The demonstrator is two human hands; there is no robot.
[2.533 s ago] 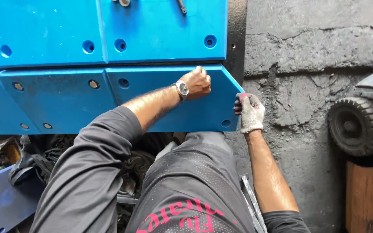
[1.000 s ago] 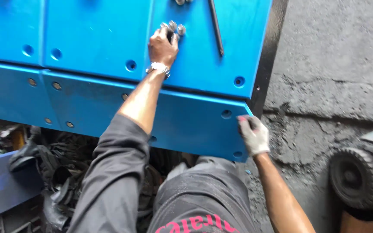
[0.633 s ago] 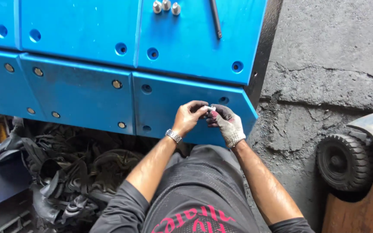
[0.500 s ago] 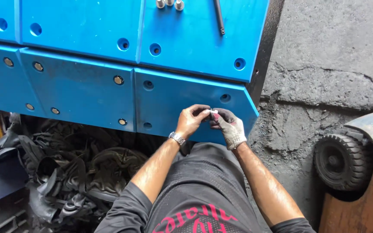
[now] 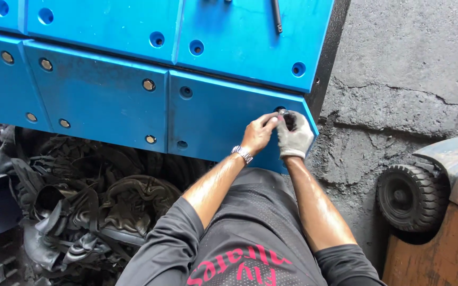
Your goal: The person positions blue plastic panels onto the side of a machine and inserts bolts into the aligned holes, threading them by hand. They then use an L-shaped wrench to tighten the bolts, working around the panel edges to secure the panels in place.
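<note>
A row of blue panels (image 5: 107, 100) with round bolt holes fills the upper left of the head view. My two hands meet at the hole in the top right corner of the lower right panel (image 5: 218, 122). My bare left hand (image 5: 258, 133), with a wristwatch, pinches a small dark bolt (image 5: 283, 113) at that hole. My gloved right hand (image 5: 295, 136) grips the same bolt from the right. The hole itself is mostly hidden by my fingers.
A thin metal rod (image 5: 276, 13) lies on the upper blue panel (image 5: 239, 37). Black rubber scraps (image 5: 80, 206) are piled at lower left. A small black wheel (image 5: 409, 196) and an orange machine body (image 5: 441, 249) stand at right on cracked concrete (image 5: 398, 79).
My left hand reached up to the upper panel, then came back down to my right hand. Both hands have since risen together to the panel's corner hole.
</note>
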